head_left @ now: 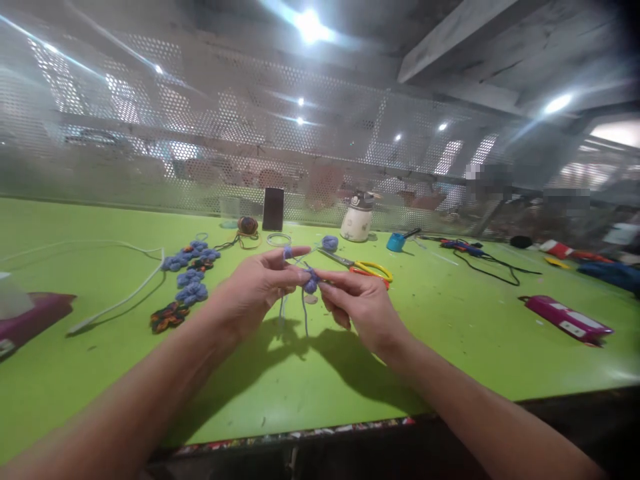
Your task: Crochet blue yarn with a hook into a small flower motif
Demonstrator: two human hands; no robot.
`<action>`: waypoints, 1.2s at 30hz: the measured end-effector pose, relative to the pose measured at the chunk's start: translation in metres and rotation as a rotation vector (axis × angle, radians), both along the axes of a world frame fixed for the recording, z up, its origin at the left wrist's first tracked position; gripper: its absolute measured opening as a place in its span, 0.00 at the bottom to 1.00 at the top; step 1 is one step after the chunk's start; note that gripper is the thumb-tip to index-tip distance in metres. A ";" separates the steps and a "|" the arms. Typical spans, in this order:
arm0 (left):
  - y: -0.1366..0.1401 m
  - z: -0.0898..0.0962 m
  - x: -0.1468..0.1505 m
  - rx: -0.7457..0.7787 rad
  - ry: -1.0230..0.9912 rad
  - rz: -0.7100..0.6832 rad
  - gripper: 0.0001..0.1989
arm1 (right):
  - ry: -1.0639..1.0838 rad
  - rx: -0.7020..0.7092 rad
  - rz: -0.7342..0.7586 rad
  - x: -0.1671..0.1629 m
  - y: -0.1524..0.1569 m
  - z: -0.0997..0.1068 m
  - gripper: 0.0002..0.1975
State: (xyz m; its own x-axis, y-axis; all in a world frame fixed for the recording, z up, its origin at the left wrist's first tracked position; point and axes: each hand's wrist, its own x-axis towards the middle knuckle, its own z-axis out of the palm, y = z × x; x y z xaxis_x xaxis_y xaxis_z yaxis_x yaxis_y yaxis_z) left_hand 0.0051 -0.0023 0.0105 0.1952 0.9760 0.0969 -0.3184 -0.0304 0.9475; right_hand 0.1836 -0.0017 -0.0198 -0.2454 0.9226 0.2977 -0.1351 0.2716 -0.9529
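Note:
Between my two hands is a small purple-blue crocheted piece (311,285), held above the table with loose yarn ends hanging below it. My left hand (255,283) pinches its left side between thumb and fingers, and yarn (287,253) is looped round the outstretched index finger. At the piece's right side, my right hand (363,303) is closed in a pinch on what looks like a thin crochet hook, mostly hidden by the fingers. A purple-blue yarn ball (329,243) lies just beyond the hands. Scissors (373,269) with yellow and red handles lie behind my right hand.
On the green table (450,347), crocheted flowers (191,287) lie at left beside a white cable (120,300). A dark multicoloured yarn ball (247,225), phone (273,209), whitish jug (357,219) and blue pot (395,242) stand behind. A magenta case (567,319) lies right.

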 end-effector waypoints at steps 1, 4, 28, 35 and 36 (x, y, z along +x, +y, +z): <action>0.000 0.001 -0.003 -0.013 0.016 -0.013 0.25 | -0.055 0.085 -0.014 0.002 0.001 0.000 0.14; 0.000 0.004 -0.008 0.043 0.094 -0.004 0.24 | -0.226 0.347 -0.028 0.007 0.004 0.002 0.13; 0.009 -0.003 -0.014 0.125 0.287 -0.004 0.06 | -0.481 0.412 0.121 0.020 0.001 0.020 0.16; 0.006 0.000 -0.012 0.102 0.207 -0.102 0.30 | -0.219 0.063 0.160 0.018 0.006 0.012 0.19; 0.006 0.000 -0.012 0.105 0.204 -0.104 0.32 | -0.194 0.008 0.170 0.018 0.006 0.012 0.20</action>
